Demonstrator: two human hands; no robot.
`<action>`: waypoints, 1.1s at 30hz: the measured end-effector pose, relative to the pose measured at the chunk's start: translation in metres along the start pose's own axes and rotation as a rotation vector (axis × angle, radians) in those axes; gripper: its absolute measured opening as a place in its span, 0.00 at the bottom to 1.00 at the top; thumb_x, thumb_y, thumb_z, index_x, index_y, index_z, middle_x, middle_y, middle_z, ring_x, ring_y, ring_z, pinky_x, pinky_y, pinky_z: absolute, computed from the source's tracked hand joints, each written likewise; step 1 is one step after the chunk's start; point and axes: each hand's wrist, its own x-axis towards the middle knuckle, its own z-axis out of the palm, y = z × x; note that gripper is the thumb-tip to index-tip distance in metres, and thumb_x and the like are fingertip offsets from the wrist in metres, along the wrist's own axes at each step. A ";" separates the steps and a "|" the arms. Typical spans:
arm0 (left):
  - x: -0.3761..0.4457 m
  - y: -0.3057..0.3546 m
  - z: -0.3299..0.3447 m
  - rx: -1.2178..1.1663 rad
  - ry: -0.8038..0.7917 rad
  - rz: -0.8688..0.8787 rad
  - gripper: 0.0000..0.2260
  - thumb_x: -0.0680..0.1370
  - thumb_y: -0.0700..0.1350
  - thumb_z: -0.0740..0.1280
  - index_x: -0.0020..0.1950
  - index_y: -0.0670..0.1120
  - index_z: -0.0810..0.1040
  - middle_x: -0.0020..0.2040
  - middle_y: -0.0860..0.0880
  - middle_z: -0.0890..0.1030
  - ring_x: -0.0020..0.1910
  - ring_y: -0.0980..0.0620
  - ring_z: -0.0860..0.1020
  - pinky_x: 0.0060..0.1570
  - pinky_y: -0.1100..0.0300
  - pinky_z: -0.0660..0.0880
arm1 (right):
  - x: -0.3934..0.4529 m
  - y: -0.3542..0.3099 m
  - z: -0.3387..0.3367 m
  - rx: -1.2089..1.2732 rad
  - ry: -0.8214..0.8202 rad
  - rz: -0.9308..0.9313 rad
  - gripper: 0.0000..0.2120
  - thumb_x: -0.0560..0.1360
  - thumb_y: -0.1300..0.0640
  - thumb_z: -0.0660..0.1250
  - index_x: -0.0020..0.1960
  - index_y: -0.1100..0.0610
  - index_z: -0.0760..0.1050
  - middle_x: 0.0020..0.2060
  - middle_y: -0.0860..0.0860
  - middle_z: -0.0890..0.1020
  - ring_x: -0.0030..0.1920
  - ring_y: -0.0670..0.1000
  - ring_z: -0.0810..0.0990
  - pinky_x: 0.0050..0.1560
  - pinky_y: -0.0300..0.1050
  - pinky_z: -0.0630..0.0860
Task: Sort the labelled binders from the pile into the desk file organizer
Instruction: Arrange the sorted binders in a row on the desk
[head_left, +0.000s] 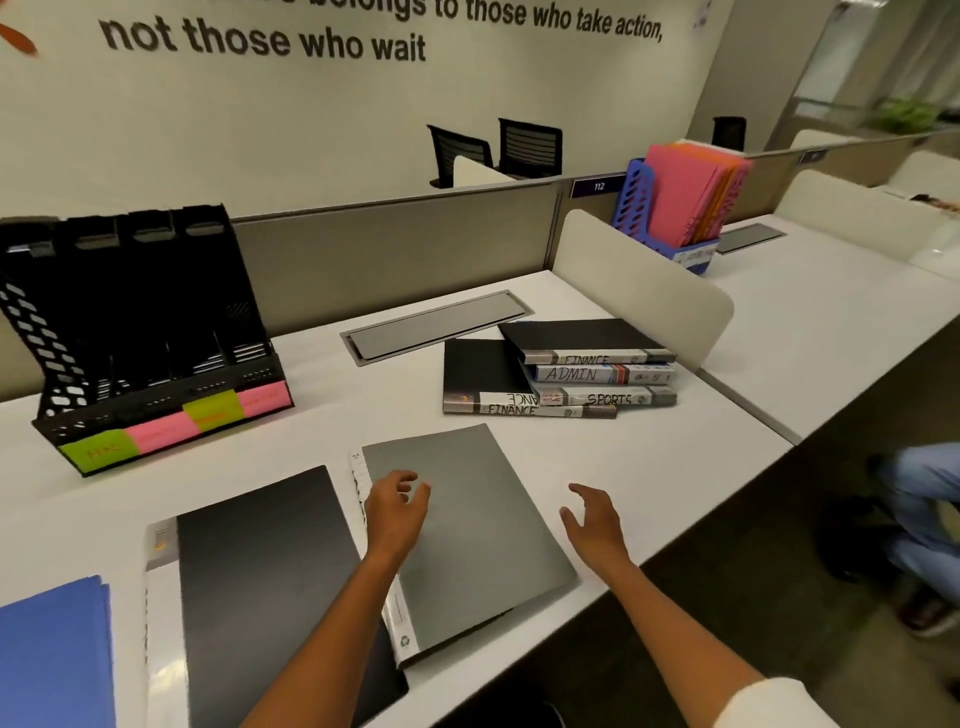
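Head cam: both hands hovering w/ fingers spread, holding nothing, left hand (397, 506) over the grey binder (467, 530), right hand (597, 519) just beside it, prob lining up a two-handed grab. Labelled pile (561, 374) sitting behind, organizer (145, 332) far left so its tags are facing me

I can't read the writing on the sticky labels (176, 428) along the front of the black file organizer (140, 332); it's too blurred. My left forearm (332, 639) covers part of the grey binder (467, 525) and the black binder (260, 587) beside it. The blue folder (52, 660) runs off the bottom-left edge. In the pile (561, 371), the lowest spine label is partly hidden.
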 end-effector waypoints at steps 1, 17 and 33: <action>-0.001 0.002 0.005 -0.013 -0.017 -0.002 0.13 0.78 0.44 0.69 0.60 0.40 0.78 0.54 0.41 0.80 0.52 0.46 0.79 0.49 0.57 0.76 | 0.002 0.004 -0.003 -0.001 0.006 0.008 0.20 0.79 0.56 0.64 0.70 0.54 0.68 0.68 0.54 0.69 0.68 0.53 0.70 0.67 0.45 0.68; 0.077 0.075 0.179 -0.204 -0.132 -0.298 0.13 0.78 0.49 0.68 0.57 0.42 0.78 0.50 0.42 0.80 0.49 0.43 0.79 0.53 0.48 0.78 | 0.184 0.076 -0.110 0.091 0.107 0.085 0.23 0.78 0.56 0.66 0.71 0.58 0.68 0.68 0.58 0.69 0.68 0.57 0.70 0.68 0.51 0.69; 0.130 0.128 0.307 -0.812 0.082 -0.714 0.06 0.77 0.41 0.70 0.49 0.39 0.77 0.52 0.38 0.81 0.54 0.41 0.81 0.57 0.52 0.77 | 0.358 0.098 -0.165 0.346 0.055 0.396 0.29 0.75 0.40 0.66 0.68 0.57 0.67 0.59 0.57 0.80 0.55 0.59 0.82 0.57 0.57 0.79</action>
